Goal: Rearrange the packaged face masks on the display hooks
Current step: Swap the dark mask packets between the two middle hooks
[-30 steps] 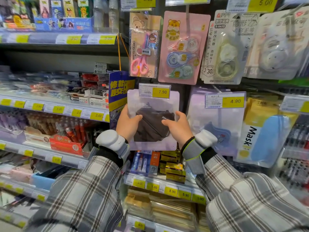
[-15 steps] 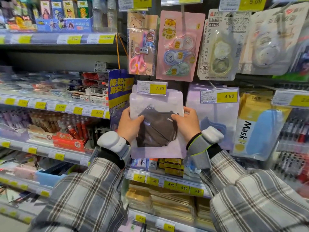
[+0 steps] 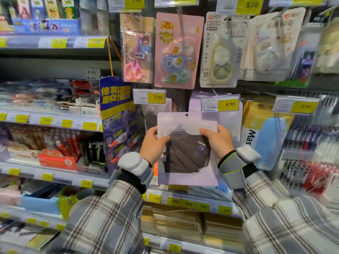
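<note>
I hold a lilac pack with a dark grey face mask [image 3: 187,154] in front of the display, clear of any hook, its hang hole showing at the top. My left hand [image 3: 153,144] grips its left edge and my right hand [image 3: 217,141] grips its right edge. Behind it, another dark mask pack [image 3: 153,116] hangs under the 7.90 price tag [image 3: 149,96]. A lilac pack with a blue mask [image 3: 227,121] hangs under the 4.90 tag [image 3: 220,103]. Further right hangs a yellow pack with a light blue mask [image 3: 269,138].
Scissors [image 3: 136,50] and correction tape cards [image 3: 178,50] hang on the row above. A blue and yellow glue sign [image 3: 117,110] sticks out at the left. Shelves of pens and boxes [image 3: 55,142] run left; gold boxes [image 3: 185,222] sit below.
The dark mask pack has come off the hook under the 7.90 tag and now sits lower and further right in both hands. A second dark pack shows behind it.
</note>
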Available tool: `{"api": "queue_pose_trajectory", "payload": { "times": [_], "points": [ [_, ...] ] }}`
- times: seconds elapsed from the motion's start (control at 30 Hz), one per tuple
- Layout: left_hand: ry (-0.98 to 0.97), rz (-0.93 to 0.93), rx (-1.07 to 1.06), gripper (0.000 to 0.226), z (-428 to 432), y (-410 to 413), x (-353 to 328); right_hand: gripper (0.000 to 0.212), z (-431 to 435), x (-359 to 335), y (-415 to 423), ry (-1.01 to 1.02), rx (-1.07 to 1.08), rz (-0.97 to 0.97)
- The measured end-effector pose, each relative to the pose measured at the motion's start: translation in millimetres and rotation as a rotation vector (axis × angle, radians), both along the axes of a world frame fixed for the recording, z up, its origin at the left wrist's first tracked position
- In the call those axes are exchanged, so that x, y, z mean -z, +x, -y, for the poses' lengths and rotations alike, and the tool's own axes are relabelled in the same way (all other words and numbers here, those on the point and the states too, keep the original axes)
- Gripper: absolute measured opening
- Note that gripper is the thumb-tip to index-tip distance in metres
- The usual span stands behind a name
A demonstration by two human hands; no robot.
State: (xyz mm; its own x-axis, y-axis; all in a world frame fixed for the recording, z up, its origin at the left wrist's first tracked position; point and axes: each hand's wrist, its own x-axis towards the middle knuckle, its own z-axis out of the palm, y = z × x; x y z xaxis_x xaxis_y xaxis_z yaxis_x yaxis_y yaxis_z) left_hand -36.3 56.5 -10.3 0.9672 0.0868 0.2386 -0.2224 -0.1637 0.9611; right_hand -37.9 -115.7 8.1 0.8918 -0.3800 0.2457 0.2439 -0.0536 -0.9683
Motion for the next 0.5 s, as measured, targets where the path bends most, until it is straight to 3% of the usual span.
{"api": "queue_pose_trajectory", "payload": {
  "times": [0.23, 0.33, 0.43, 0.5],
  "points": [
    [-0.135, -0.003, -0.044, 0.057, 40.4, -4.5, -14.0, 0.02, 47.3, 1.9, -9.5, 0.004, 0.066, -0.01],
    [-0.125, 0.026, -0.034, 0.045, 53.8, -5.7, -23.8, 0.022, 64.0, 1.4, -13.1, -0.005, 0.092, -0.014],
    [0.002, 0.079, -0.032, 0.019, 68.7, -0.9, -34.4, 0.025, 77.6, -0.7, -16.3, -0.01, 0.122, -0.009],
    [0.044, 0.088, -0.028, 0.015, 75.3, 3.7, -38.5, 0.03, 81.6, -1.0, -17.1, -0.021, 0.124, -0.002]
  ]
}}
